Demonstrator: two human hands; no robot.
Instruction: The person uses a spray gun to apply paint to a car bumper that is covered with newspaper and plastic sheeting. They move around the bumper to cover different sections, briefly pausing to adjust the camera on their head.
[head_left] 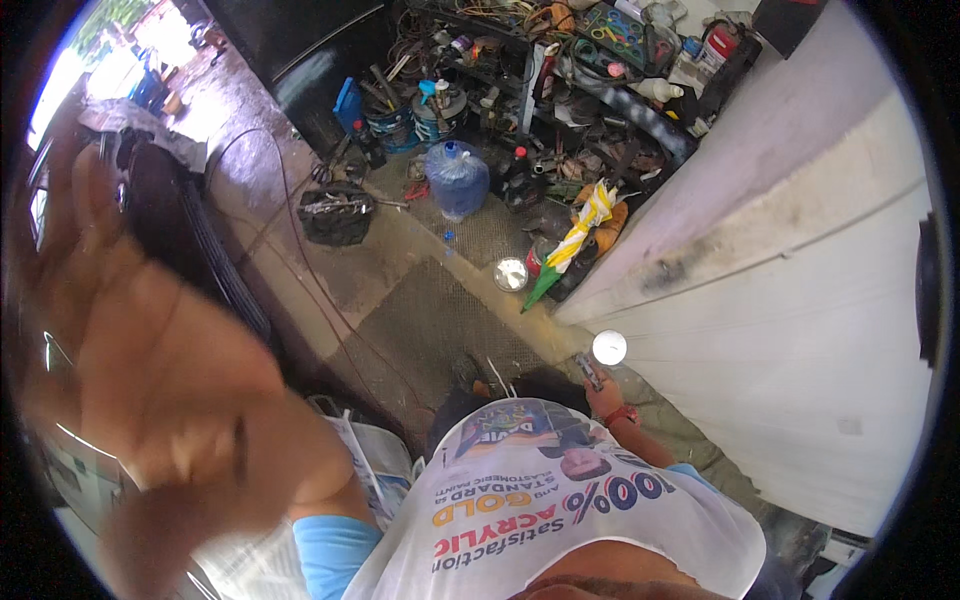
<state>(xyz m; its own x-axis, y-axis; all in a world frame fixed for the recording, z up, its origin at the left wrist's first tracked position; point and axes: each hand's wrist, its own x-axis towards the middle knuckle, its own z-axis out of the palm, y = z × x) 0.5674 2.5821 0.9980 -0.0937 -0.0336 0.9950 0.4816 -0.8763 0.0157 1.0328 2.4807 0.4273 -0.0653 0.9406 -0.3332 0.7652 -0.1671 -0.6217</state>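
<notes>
1. Right hand (pixel 607 402): fingers closed round a grey tool (pixel 591 373), by the pale wall (pixel 780 200). White disc (pixel 609 348) just beside it; can't tell if they're joined.
2. Left hand (pixel 190 370): raised near camera, blurred. Can't tell how open or whether it's holding anything.
3. Risk: if that disc is a filled cup on the tool, tilting could spill it.
4. Risk: hose (pixel 312 285) loops over the floor (pixel 390 235); a foot could snag it. A careless step could tip the open can (pixel 510 274).
5. Containers: can has something white inside; bucket (pixel 392 132) holds long-handled stuff; blue jug (pixel 457 185), contents unclear.
</notes>
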